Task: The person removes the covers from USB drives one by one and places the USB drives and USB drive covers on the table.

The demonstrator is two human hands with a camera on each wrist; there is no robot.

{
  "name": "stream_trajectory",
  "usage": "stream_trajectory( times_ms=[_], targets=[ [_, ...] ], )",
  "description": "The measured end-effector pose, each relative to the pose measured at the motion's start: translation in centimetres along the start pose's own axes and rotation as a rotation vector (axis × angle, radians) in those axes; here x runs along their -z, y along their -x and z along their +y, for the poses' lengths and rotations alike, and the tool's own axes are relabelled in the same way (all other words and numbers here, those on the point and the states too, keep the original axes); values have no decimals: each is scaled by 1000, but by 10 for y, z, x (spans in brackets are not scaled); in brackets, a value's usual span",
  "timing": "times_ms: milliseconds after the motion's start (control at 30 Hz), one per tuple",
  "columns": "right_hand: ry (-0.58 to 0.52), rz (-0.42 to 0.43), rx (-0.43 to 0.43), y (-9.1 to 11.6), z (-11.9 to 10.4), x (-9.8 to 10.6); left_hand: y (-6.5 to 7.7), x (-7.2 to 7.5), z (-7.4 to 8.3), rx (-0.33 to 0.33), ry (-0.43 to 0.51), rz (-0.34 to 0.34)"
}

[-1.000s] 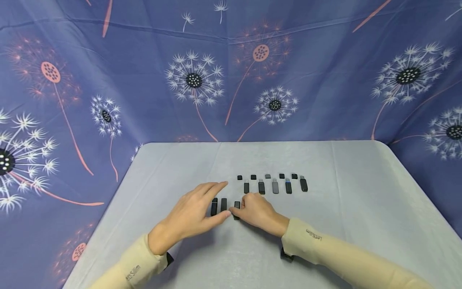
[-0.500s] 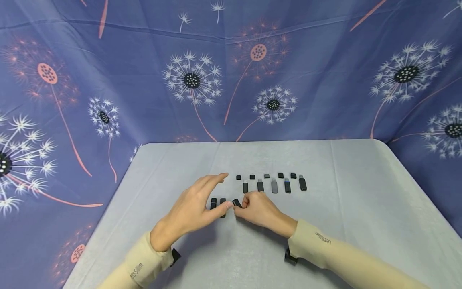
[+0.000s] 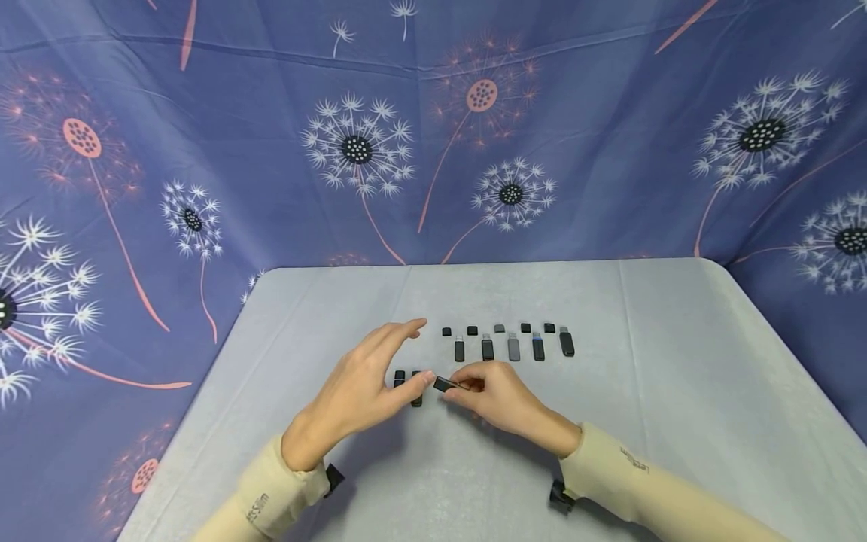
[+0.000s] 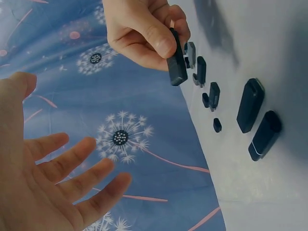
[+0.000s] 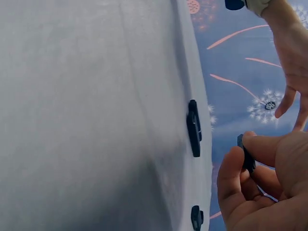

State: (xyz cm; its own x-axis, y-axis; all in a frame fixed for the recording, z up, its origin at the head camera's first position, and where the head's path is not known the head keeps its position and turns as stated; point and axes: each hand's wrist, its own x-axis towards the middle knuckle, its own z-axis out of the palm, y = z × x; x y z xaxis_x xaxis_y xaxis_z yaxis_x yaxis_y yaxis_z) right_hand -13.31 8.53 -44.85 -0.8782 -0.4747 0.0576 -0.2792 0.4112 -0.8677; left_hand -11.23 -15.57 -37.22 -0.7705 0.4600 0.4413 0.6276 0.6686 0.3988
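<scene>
A black USB stick (image 3: 444, 385) is pinched between the thumb and fingers of my right hand (image 3: 501, 395), raised off the table with one end pointing left. The left wrist view shows the thumb lying along this USB stick (image 4: 177, 62). My left hand (image 3: 359, 384), fingers spread and holding nothing, hovers just left of it; in the head view the thumb tip comes close to the stick's end. Beneath that thumb, two more dark USB sticks lie side by side, one with a light band (image 3: 400, 379) and a plain one (image 3: 416, 400) partly hidden.
Behind the right hand runs a row of several USB sticks with bare plugs, including a grey one (image 3: 513, 348) and a black one (image 3: 567, 343). Small caps (image 3: 499, 328) line up beyond them. The pale table (image 3: 311, 316) ends at a blue dandelion-print cloth (image 3: 271, 150).
My right hand has lifted the USB stick from the table and turned it from upright in view to pointing left, drawing back slightly rightward. My left hand has shifted only a little.
</scene>
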Motion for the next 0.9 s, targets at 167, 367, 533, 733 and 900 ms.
stream_trajectory(
  times_ms=[167,367,533,733,900],
  targets=[
    [-26,4,-7,4,-6,4,-1,1,2,11,9,-6],
    [10,51,-14,6,-14,8,-1,0,3,31,20,-6],
    [14,76,1,7,-17,11,-2,-1,5,29,30,7],
    [-35,86,-2,10,-23,14,-3,-4,7,31,43,20],
    [-66,109,-4,14,-32,19,-4,-5,8,31,62,38]
  ],
)
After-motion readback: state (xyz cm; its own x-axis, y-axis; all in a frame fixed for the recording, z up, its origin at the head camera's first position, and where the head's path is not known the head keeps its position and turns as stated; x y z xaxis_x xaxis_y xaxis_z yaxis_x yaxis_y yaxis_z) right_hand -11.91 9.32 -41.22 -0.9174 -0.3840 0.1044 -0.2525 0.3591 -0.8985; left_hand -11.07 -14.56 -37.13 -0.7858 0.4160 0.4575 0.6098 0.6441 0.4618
